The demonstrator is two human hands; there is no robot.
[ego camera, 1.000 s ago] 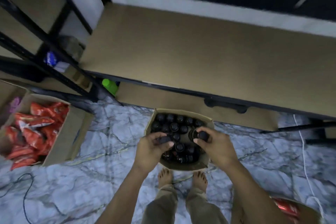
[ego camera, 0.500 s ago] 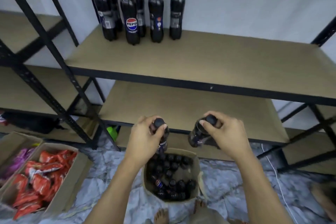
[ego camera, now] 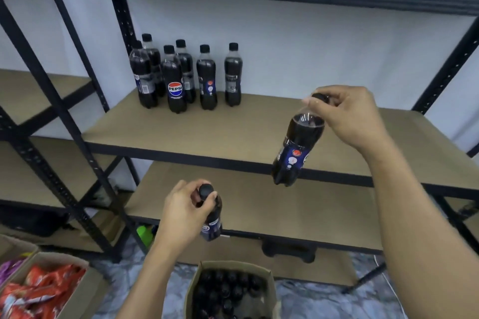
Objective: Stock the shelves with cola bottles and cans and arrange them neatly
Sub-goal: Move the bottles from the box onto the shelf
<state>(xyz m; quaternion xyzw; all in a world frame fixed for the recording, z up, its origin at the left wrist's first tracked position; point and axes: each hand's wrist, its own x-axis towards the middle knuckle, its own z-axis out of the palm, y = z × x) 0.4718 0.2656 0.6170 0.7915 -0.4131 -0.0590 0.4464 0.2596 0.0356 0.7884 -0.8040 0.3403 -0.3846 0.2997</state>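
Note:
My right hand (ego camera: 347, 119) grips a cola bottle (ego camera: 295, 145) by its black cap, and the bottle hangs tilted in front of the middle shelf (ego camera: 207, 134). Lower down, my left hand (ego camera: 184, 212) holds a second cola bottle (ego camera: 213, 220) by the neck, in front of the lower shelf (ego camera: 285, 204). Several cola bottles (ego camera: 178, 77) stand upright at the back left of the middle shelf. Below my hands, an open cardboard box (ego camera: 233, 267) on the floor holds several more bottles, seen from their caps.
Black metal uprights (ego camera: 59, 111) frame the shelving, with another shelf unit to the left. A cardboard box of red snack packets (ego camera: 41, 290) sits on the marble floor at lower left. A green object (ego camera: 145, 233) lies under the lower shelf. A white cable (ego camera: 388, 282) runs at right.
Both hands lifted a bottle each out of the box. The right hand has risen to middle-shelf height; the left is lower. My view tilted up, showing the stocked bottles.

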